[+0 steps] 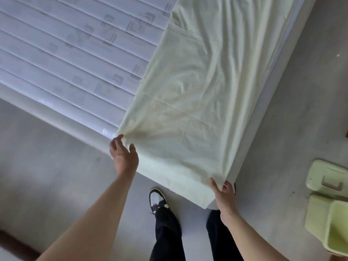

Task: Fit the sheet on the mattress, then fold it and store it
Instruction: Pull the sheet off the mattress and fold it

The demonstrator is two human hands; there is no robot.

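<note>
A pale yellow sheet (197, 87) lies wrinkled over the right part of a white ribbed mattress (66, 59), and its near edge hangs over the mattress side. My left hand (123, 153) pinches the sheet's left near corner at the mattress edge, where the cloth bunches. My right hand (224, 194) holds the sheet's right near corner at the mattress corner, fingers curled on the cloth. The left part of the mattress is bare.
Grey concrete floor (56, 185) surrounds the mattress. A pale green plastic bin (331, 225) and its lid (325, 176) sit on the floor at the right. My legs in black trousers and a black-and-white shoe (157, 200) stand at the mattress edge.
</note>
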